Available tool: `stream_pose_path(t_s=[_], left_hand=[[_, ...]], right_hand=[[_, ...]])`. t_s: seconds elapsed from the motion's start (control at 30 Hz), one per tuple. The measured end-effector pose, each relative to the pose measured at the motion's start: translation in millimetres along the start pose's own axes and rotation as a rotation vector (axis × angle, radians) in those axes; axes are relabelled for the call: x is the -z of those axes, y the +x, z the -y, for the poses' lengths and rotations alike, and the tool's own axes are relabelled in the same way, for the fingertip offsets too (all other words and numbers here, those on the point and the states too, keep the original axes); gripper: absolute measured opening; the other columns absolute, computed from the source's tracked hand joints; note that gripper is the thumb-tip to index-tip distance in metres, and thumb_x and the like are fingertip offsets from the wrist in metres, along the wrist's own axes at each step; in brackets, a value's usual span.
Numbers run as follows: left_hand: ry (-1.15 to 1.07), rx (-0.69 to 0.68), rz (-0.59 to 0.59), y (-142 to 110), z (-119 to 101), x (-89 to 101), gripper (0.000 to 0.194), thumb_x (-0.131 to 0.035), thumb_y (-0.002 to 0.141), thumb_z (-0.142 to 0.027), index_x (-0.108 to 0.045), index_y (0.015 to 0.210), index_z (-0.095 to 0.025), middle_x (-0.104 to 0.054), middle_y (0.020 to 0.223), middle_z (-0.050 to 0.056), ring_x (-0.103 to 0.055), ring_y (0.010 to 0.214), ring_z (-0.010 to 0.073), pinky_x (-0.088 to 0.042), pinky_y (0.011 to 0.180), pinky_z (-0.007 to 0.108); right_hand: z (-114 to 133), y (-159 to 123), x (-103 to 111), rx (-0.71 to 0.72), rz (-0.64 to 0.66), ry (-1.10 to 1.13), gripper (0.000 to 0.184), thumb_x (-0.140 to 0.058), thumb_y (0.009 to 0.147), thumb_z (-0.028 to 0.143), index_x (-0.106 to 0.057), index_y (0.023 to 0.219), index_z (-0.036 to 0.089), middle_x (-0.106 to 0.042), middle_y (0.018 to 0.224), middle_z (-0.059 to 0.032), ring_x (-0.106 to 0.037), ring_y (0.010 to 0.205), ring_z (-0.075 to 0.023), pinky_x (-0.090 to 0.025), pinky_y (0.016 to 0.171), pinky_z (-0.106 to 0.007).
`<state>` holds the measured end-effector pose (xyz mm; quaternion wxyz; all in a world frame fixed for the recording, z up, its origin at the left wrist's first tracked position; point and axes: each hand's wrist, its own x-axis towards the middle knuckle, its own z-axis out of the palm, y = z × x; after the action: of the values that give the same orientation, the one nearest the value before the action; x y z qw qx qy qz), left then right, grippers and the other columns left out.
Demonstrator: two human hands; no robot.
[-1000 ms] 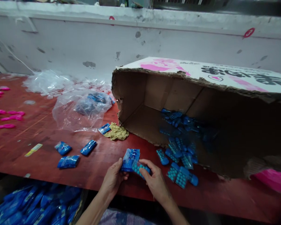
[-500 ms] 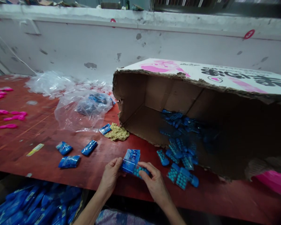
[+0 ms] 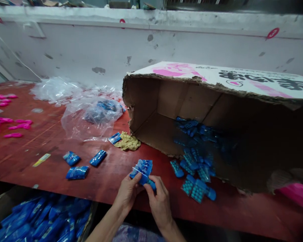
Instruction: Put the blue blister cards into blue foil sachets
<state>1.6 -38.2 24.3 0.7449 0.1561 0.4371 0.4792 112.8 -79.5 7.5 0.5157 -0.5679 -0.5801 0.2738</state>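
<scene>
Above the table's front edge, my left hand [image 3: 128,191] pinches a blue printed packet [image 3: 145,165] between thumb and fingers. My right hand [image 3: 160,198] grips a small clear case of blue beads [image 3: 150,183], which is against the packet's near end; how far it sits inside is hidden by my fingers. Right of my hands, several similar bead cases [image 3: 198,191] lie on the table, and more spill from the cardboard box [image 3: 164,131]. To the left rest three filled blue packets [image 3: 77,172].
A clear plastic bag [image 3: 75,124] with blue packets inside lies behind, near a crumpled yellowish cloth [image 3: 128,141]. Pink plastic pieces [image 3: 21,125] are at far left. Below the table edge, a carton holds many blue packets [image 3: 45,218]. A pale wall [image 3: 78,47] bounds the back.
My hands have come closer together. The bead case has moved left against the packet, and less of its beads shows now. The view has shifted slightly.
</scene>
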Motion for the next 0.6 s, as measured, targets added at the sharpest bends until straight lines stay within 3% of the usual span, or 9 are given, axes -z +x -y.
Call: stream_pose_path(t_s=[0.2,0.3,0.4,0.47,0.6], left_hand=[[0.022,0.149,0.086,-1.3,-13.5,9.0,0.018,-0.067,0.067,-0.021,-0.063,0.083,-0.014,-0.069,0.073,0.003,-0.064,0.067,0.0151,-0.049,0.068,0.029],[0.014,0.186,0.171,-2.7,-20.1,12.8,0.022,-0.062,0.073,-0.017,-0.062,0.094,-0.014,-0.07,0.079,0.005,-0.065,0.076,0.0165,-0.048,0.073,0.029],[0.007,0.245,0.308,-3.9,-23.3,14.3,0.026,-0.058,0.075,-0.016,-0.06,0.101,-0.014,-0.07,0.084,0.007,-0.065,0.081,0.0179,-0.048,0.071,0.028],[0.004,0.273,0.416,-4.5,-23.4,14.3,0.027,-0.058,0.075,-0.015,-0.06,0.102,-0.013,-0.07,0.085,0.009,-0.065,0.082,0.0195,-0.048,0.071,0.029],[-0.019,0.25,0.555,-4.3,-19.8,14.0,0.027,-0.056,0.074,-0.012,-0.061,0.1,-0.01,-0.071,0.084,0.01,-0.065,0.082,0.0205,-0.047,0.075,0.03]], right_hand=[[2.8,6.6,19.1,-0.242,0.363,0.408,0.032,-0.051,0.084,0.028,-0.054,0.116,0.025,-0.059,0.113,-0.0043,-0.054,0.105,-0.0197,-0.043,0.09,-0.032],[-9.9,9.1,21.5,-0.291,0.345,0.581,0.046,-0.063,0.076,0.032,-0.05,0.119,0.029,-0.06,0.105,-0.002,-0.056,0.097,-0.019,-0.045,0.085,-0.033],[-21.4,10.2,18.7,-0.284,0.327,0.664,0.067,-0.073,0.065,0.033,-0.044,0.125,0.034,-0.051,0.12,-0.002,-0.053,0.103,-0.0201,-0.042,0.089,-0.035],[-23.1,11.2,17.1,-0.268,0.382,0.763,0.072,-0.075,0.062,0.036,-0.041,0.126,0.036,-0.045,0.128,-0.0021,-0.049,0.111,-0.0216,-0.04,0.092,-0.036],[-17.5,14.0,17.1,-0.269,0.451,0.968,0.075,-0.077,0.057,0.042,-0.044,0.124,0.038,-0.049,0.126,-0.0021,-0.045,0.116,-0.0217,-0.04,0.092,-0.036]])
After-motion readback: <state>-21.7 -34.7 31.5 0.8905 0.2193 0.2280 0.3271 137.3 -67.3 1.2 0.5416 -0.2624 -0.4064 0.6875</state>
